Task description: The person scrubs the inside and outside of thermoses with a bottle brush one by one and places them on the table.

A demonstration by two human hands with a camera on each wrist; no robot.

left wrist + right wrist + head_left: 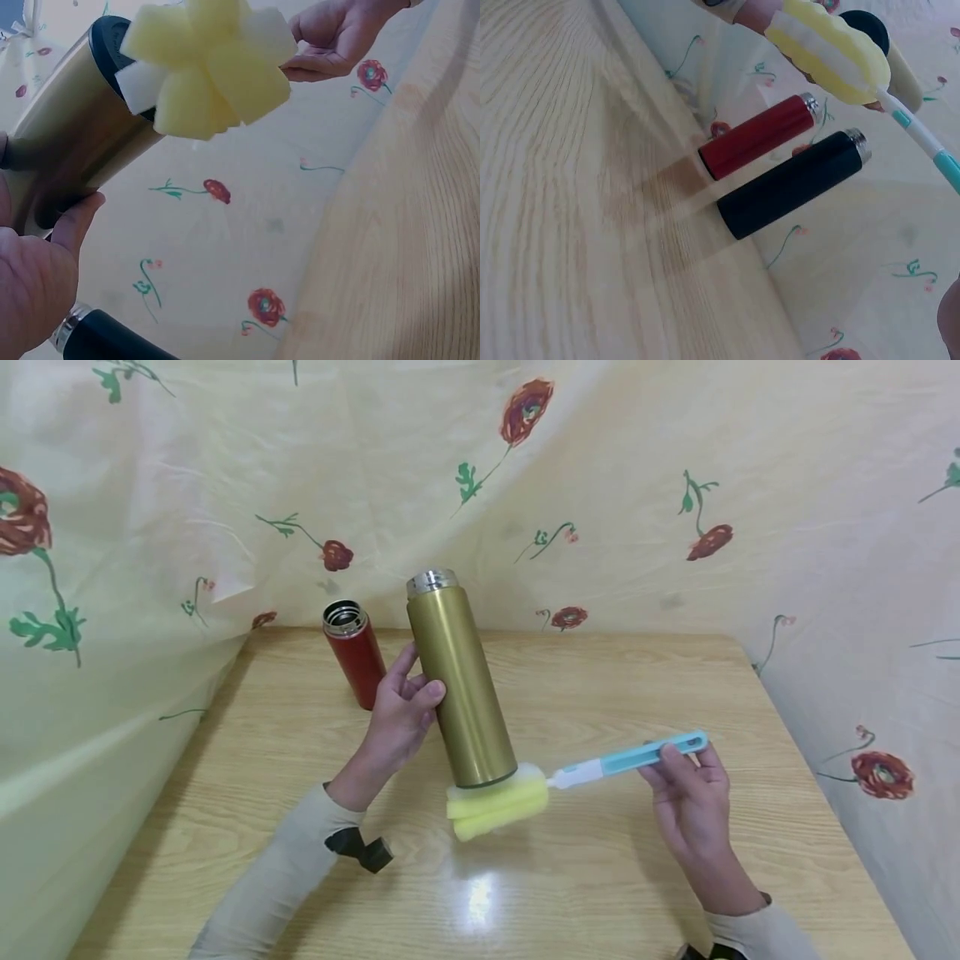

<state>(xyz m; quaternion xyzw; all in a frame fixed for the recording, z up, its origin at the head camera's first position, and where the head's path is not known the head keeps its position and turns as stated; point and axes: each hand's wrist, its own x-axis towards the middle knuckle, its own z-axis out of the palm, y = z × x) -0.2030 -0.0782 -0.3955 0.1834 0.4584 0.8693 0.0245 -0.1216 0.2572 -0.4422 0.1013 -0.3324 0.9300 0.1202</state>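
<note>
A gold metal flask point(467, 689) is held tilted above the table, its open steel neck up and its base toward me. My left hand point(397, 714) grips its side, thumb across the front. My right hand point(692, 806) pinches the blue-and-white handle point(622, 762) of a sponge bottle brush. Its yellow-and-white sponge head point(501, 810) lies against the flask's base. In the left wrist view the sponge petals point(217, 82) cover part of the dark base point(112, 56).
Behind my left hand stands a red flask point(356, 660) with an open steel neck. A dark flask point(795, 184) stands beside it, hidden behind the gold one in the head view. Flowered cloth point(615, 460) hangs around the wooden table point(600, 877).
</note>
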